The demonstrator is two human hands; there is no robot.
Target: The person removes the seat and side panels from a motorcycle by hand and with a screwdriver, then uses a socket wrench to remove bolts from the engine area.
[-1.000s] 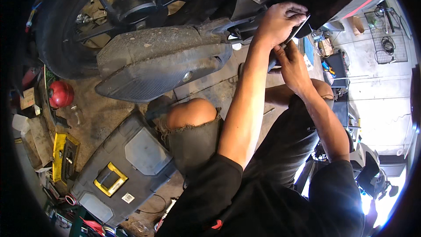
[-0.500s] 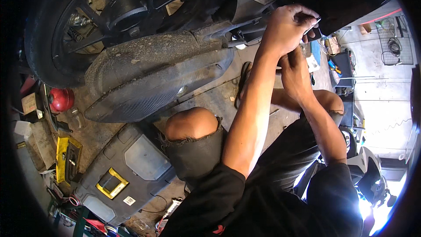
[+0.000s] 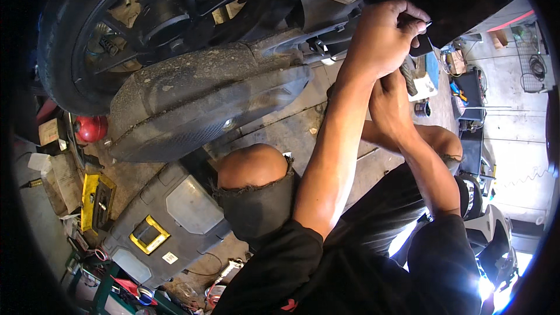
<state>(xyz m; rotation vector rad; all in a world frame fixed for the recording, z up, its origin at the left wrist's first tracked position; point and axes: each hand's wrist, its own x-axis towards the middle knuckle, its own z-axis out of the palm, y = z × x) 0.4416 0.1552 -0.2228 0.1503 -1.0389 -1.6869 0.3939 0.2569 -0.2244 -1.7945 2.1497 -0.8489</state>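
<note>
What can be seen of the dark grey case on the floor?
The case looks like plastic, with a yellow frame, a large pale panel, a smaller one and a white label. It appears shut and lies slantwise on the floor near the person's left leg; whether they touch is unclear. The left hand and right hand are away from it.

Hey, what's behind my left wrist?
Your right hand shows partly behind it, just below your left hand. Its fingertips are covered, so I can't tell what they hold.
</note>
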